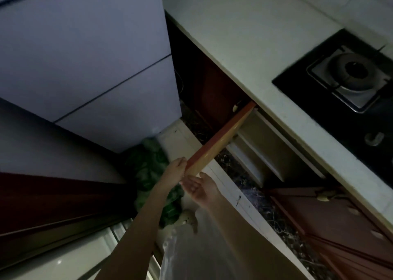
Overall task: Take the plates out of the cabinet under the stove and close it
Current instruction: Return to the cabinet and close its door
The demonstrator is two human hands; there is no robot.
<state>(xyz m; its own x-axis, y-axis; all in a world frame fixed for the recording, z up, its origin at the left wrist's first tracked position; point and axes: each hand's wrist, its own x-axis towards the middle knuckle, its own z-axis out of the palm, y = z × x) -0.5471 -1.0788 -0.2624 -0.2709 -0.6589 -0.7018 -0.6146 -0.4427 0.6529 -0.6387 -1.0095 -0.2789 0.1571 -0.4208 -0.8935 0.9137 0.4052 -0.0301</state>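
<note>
The reddish-brown cabinet door (221, 135) under the stove (348, 80) stands swung out toward me, edge-on. My left hand (175, 171) grips the door's free lower edge. My right hand (200, 187) hovers just beside that edge, palm up and fingers apart, holding nothing. Inside the cabinet (270, 150) pale shelves show. I cannot make out any plates in the dim light.
A pale countertop (244, 35) runs above the cabinet. A tall white fridge (85, 56) stands to the left. A green patterned bag (148, 173) lies on the floor by the fridge. A closed red cabinet door (340, 226) sits to the right.
</note>
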